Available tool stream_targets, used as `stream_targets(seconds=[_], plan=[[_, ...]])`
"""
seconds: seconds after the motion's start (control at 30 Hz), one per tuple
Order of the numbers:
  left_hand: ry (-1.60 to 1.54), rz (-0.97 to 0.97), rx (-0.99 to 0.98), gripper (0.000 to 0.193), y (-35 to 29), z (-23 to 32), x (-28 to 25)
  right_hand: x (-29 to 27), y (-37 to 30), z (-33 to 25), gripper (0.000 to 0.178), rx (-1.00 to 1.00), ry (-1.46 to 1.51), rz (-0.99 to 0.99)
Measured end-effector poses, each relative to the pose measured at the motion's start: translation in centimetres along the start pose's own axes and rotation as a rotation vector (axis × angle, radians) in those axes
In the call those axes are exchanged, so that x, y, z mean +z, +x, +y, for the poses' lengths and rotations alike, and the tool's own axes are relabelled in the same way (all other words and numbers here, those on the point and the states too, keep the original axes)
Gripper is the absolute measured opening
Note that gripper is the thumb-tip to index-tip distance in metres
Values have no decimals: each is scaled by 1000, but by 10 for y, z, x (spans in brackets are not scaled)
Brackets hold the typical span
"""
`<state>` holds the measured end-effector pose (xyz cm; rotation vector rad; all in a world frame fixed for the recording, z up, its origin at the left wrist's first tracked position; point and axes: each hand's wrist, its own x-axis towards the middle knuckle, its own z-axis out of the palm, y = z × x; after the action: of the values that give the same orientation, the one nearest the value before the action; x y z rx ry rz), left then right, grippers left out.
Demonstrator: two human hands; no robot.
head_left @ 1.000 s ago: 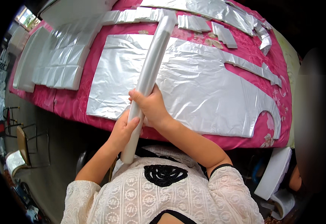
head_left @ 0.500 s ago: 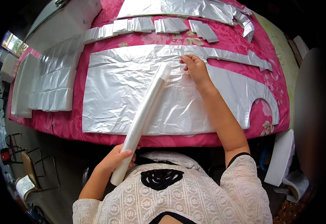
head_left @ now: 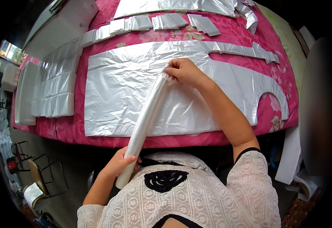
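A long, rolled-up bundle of whitish plastic film (head_left: 144,117) slants from my lap up over the table. My left hand (head_left: 121,162) is wrapped round its lower part, close to my body. At the far end, the thumb and fingers of my right hand (head_left: 185,71) are pinched on the film's tip. Beneath the bundle lies a wide, flat stack of silvery plastic vest-style bags (head_left: 114,97), wrinkled on top, its two handle strips pointing right. The lower bag handle (head_left: 274,93) curves round a rounded cut-out.
The table has a pink flowered cloth (head_left: 97,140). Small folded plastic packets (head_left: 139,22) line its far side; more packets (head_left: 55,83) form rows at left, beside a whitish box (head_left: 69,28). Another silvery stack (head_left: 173,5) lies at the back. A chair (head_left: 38,174) stands lower left.
My right hand has moved left and slightly down from beside the roll onto its far tip, and now pinches the film. My left hand keeps its hold; the view has shifted slightly.
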<state>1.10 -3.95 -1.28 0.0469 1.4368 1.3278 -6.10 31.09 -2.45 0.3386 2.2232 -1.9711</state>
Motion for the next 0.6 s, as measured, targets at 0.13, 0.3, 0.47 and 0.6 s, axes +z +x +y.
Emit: stream_targets(seconds=[0.13, 0.3, 0.47, 0.6], plan=[[36, -17, -42, 55, -8, 0, -7, -26, 2, 8, 17, -55, -79, 259], [52, -141, -146, 52, -27, -13, -28, -126, 3, 40, 21, -183, -374, 618], [190, -339, -198, 42, -43, 0, -59, -192, -14, 60, 20, -169, -366, 730], [652, -354, -55, 43, -25, 52, -56, -172, -6, 57, 19, -240, -282, 618]])
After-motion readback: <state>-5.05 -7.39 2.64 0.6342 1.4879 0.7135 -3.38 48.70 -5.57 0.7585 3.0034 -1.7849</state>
